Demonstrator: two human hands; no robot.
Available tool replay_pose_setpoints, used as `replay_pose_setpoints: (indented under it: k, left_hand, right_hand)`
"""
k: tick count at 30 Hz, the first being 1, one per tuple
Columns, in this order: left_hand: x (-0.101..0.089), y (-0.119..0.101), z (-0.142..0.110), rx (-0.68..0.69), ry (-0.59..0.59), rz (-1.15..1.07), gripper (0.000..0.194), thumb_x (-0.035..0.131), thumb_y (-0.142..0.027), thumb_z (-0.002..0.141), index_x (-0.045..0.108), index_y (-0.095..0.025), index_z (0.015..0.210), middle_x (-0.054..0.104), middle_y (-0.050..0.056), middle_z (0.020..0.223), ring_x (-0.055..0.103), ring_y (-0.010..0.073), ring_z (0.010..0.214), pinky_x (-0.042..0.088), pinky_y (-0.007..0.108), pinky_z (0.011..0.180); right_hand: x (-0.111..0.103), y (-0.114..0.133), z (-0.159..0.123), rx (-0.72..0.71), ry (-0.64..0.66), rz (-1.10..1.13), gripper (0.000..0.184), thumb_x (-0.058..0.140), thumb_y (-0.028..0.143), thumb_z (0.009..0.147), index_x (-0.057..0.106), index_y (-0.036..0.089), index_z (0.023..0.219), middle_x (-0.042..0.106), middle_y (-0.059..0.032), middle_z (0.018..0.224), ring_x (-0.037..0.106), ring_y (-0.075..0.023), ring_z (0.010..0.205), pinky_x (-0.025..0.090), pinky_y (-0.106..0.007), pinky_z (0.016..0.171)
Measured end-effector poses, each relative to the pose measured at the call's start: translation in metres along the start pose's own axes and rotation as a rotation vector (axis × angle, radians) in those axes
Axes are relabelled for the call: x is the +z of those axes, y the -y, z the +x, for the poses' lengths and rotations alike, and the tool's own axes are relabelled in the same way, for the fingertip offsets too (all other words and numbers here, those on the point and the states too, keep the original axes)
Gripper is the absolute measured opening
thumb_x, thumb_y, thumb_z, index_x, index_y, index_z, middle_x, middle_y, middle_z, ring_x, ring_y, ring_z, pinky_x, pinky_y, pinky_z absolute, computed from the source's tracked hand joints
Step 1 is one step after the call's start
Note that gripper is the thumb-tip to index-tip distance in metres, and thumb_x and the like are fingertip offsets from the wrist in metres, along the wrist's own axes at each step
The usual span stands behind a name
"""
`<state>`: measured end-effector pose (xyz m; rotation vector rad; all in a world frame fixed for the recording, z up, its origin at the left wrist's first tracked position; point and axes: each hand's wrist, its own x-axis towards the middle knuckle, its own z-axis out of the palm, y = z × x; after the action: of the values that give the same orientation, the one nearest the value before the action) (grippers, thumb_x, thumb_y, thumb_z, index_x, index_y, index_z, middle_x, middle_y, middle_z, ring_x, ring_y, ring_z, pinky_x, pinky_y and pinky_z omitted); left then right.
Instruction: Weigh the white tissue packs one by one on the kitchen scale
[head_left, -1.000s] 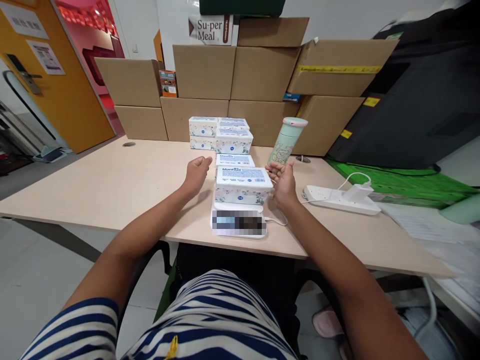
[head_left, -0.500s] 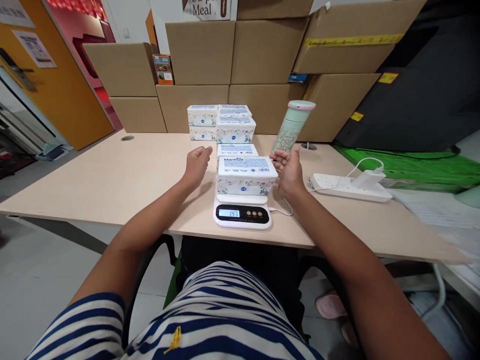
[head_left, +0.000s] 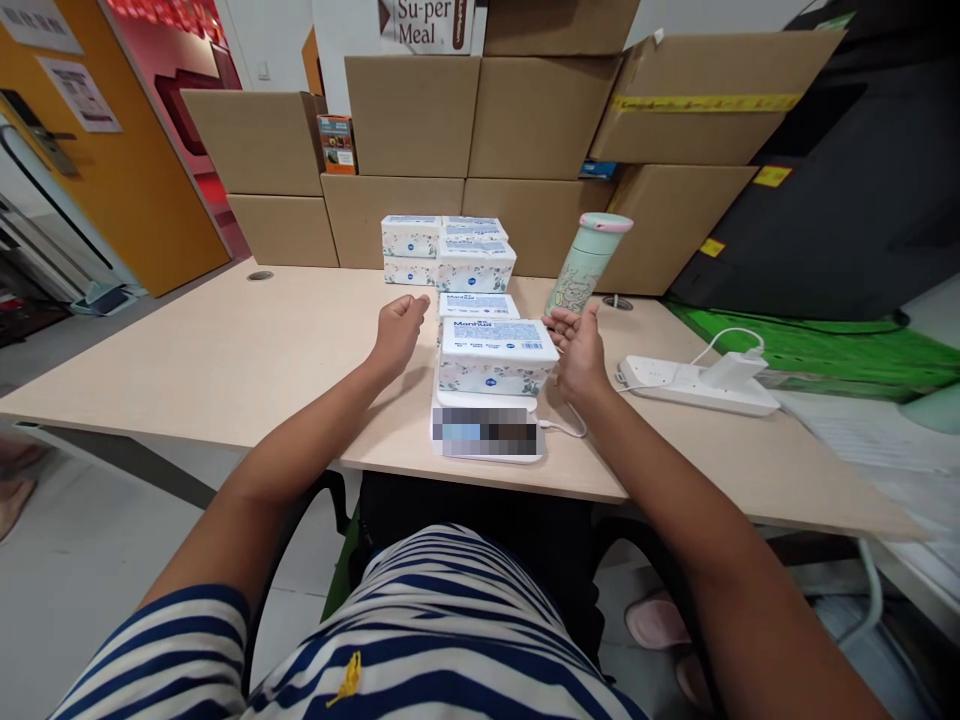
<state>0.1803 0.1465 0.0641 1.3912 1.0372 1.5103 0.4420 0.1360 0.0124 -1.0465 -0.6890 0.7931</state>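
A white tissue pack [head_left: 496, 360] with a floral print rests on a white kitchen scale [head_left: 487, 458], whose display area is blurred out. Just behind it lies another tissue pack [head_left: 478, 305]. My left hand [head_left: 400, 335] hovers to the left of these packs, its fingers curled in a loose fist with nothing visible in them. On the other side, my right hand [head_left: 579, 350] is open, palm facing inward and fingers apart, close to the front pack's right side. Farther back stand several stacked tissue packs [head_left: 411, 240]. A pale green tumbler [head_left: 581, 265] stands just beyond my right hand.
Cardboard boxes [head_left: 409, 120] form a wall along the table's [head_left: 315, 310] back edge. A white power strip [head_left: 675, 385] with a plugged-in adapter lies at right, and a cable reaches the scale. Part of another person's foot [head_left: 15, 505] shows at the far left.
The view has shifted slightly, and a foot has come into sight at the left edge. My hands, the packs and the scale keep the same places relative to each other.
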Motion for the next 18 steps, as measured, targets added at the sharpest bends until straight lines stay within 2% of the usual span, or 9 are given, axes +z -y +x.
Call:
replay_pose_setpoints:
  k: [7,18]
  left_hand:
    - [-0.0006,0.0036,0.0006,0.026,0.013,0.001,0.057,0.072,-0.034,0.094,0.027,-0.022,0.060,0.031,-0.005,0.057,0.029,0.0090,0.051,0.023,0.027,0.050]
    - [0.0021,0.0025,-0.0007,0.030,0.013,-0.004,0.055,0.069,-0.029,0.095,0.028,-0.022,0.059,0.030,-0.005,0.056,0.025,0.0090,0.053,0.022,0.027,0.051]
  right_hand:
    - [-0.0029,-0.0036,0.0031,-0.021,0.024,0.006,0.074,0.043,0.095,0.088,0.070,0.027,0.094,0.076,-0.0037,0.096,0.073,-0.0215,0.092,0.056,-0.035,0.082]
    - [-0.0007,0.0008,0.0001,-0.032,0.028,0.013,0.073,0.044,0.094,0.088,0.069,0.025,0.093,0.075,-0.0046,0.095,0.072,-0.0207,0.088,0.055,-0.034,0.079]
